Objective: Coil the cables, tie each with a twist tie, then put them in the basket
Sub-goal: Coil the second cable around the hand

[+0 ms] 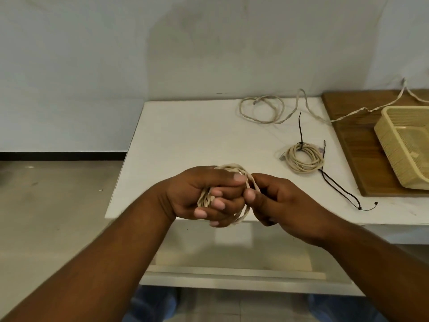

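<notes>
— Hands?
— Left hand (204,194) and right hand (285,205), both bare. Broad backs, knuckle creases plain to see.
— Nails?
— Nails (239,177) cut short, rounded at the tip, unpainted where they show.
— Arms?
— Left forearm (104,252) and right forearm (371,263) bare from the wrist to the frame's edge.
— Clothing?
— Blue cloth at the bottom edge, in two patches: left leg (151,305) and right leg (341,307). Plain, soft, lightly creased. Blurred there, so the kind of garment cannot be told.
</notes>
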